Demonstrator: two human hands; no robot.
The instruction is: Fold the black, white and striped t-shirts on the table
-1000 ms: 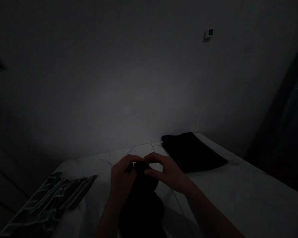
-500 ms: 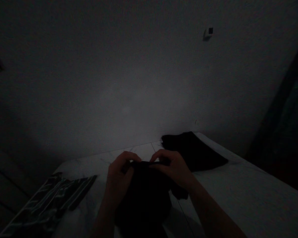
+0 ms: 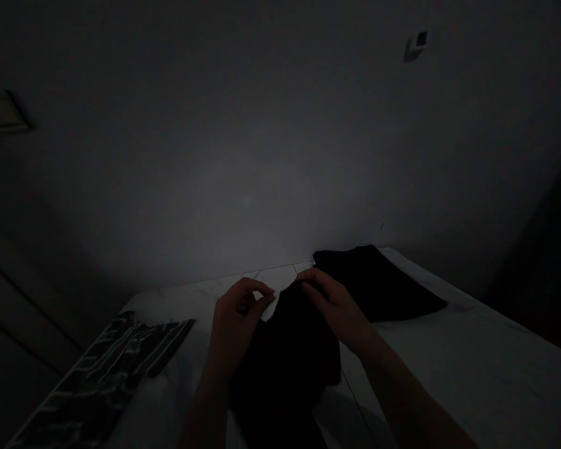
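Black garment (image 3: 283, 362) edge between left hand (image 3: 236, 327) and right hand (image 3: 334, 305).

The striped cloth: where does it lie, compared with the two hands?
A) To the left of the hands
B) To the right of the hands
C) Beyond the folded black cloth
A. The striped cloth lies on the white surface to the left of the left hand, and the right hand is farther right.
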